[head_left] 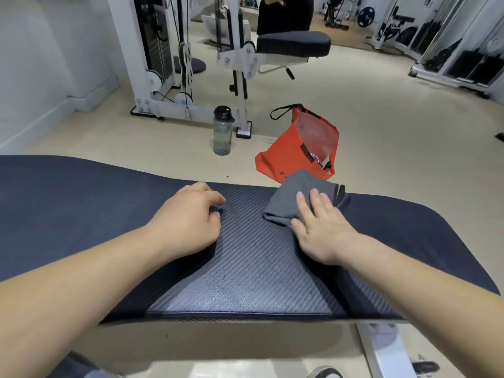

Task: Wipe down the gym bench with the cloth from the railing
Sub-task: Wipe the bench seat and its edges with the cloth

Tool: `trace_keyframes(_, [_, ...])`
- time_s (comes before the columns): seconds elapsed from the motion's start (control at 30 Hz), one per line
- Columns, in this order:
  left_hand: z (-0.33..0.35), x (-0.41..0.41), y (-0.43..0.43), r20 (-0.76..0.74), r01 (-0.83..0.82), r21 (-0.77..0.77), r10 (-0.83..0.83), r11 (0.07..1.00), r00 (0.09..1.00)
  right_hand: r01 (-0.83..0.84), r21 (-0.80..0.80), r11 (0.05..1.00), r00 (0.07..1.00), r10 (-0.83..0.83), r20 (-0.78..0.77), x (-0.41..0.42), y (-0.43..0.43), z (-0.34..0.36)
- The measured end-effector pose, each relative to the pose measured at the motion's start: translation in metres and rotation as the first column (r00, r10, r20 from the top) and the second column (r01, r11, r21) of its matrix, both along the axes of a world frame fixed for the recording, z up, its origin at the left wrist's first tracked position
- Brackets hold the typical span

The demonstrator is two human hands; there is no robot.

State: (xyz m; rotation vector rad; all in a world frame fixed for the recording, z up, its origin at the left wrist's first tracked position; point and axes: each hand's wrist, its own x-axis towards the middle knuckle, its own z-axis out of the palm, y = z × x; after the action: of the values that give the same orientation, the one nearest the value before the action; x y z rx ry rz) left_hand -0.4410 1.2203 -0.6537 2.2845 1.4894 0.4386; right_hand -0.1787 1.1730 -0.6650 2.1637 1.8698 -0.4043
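Grey microfibre, folded into a thick pad: that is the cloth (300,199), and it lies on the far right part of the bench pad's (245,271) woven middle panel, its far corner hanging just over the far edge. My right hand (320,227) lies flat on its near half, fingers straight and spread a little, thumb against the near fold; I am pressing it, not gripping it. My left hand (188,223) rests on the pad to the left, well apart from the cloth, fingers curled in towards the thumb with nothing I can make out between them.

I judge this to be mid-wipe, with the smooth dark ends of the bench at left and right left to cover.

What could go wrong comes mostly from that flat press. A stroke pushed farther away would carry the cloth off the far edge, and it would drop to the floor near the orange bag (289,156) and the water bottle (222,132). A sideways drag on the ribbed surface could roll the folds open or bunch them under my palm, so only a narrow strip gets cleaned. And my left hand sits right in the path of a leftward sweep; if it does not lift, the patch under it goes unwiped.
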Motion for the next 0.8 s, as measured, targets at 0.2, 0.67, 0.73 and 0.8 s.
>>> trace_keyframes(0.2, [-0.003, -0.008, -0.001, -0.01, 0.008, 0.002, -0.008, 1.0, 1.0, -0.355, -0.133, 0.925, 0.935, 0.354, -0.036, -0.079, -0.055, 0.014])
trace_keyframes(0.67, [-0.006, -0.02, 0.004, 0.007, -0.022, -0.033, 0.022, 0.999, 1.0, -0.302, 0.172, 0.938, 0.953, 0.301, 0.031, -0.057, 0.015, -0.002])
trace_keyframes(0.73, [-0.006, -0.025, 0.004, 0.017, -0.029, -0.046, 0.03, 0.999, 0.999, -0.175, 0.175, 0.969, 0.984, 0.177, 0.003, -0.037, 0.032, 0.002])
trace_keyframes(0.8, [-0.006, -0.031, 0.005, 0.022, -0.033, -0.051, 0.034, 0.998, 0.999, -0.149, 0.148, 0.978, 0.988, 0.151, -0.005, -0.036, 0.03, 0.004])
